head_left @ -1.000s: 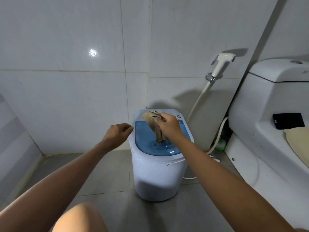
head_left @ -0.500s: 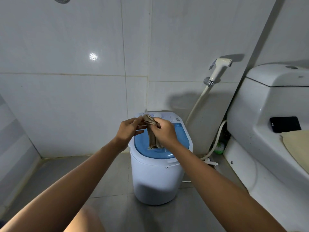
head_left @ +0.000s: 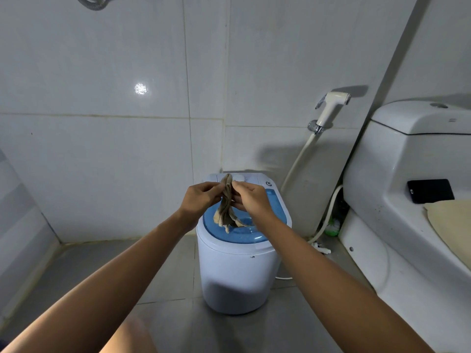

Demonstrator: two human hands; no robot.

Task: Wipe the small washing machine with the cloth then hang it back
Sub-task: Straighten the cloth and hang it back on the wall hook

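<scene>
left hand (head_left: pixel 201 197) now pinching cloth (head_left: pixel 226 210) too, beside right hand (head_left: pixel 251 198)

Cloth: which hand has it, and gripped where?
Both. The left hand and right hand pinch the brown cloth near its bunched upper end; the frayed lower end hangs free above the blue lid of the small washing machine.

Both hands' fingers (head_left: pixel 213 187) pinching tan cloth (head_left: pixel 226 207), above small washing machine (head_left: pixel 237 271)
</scene>
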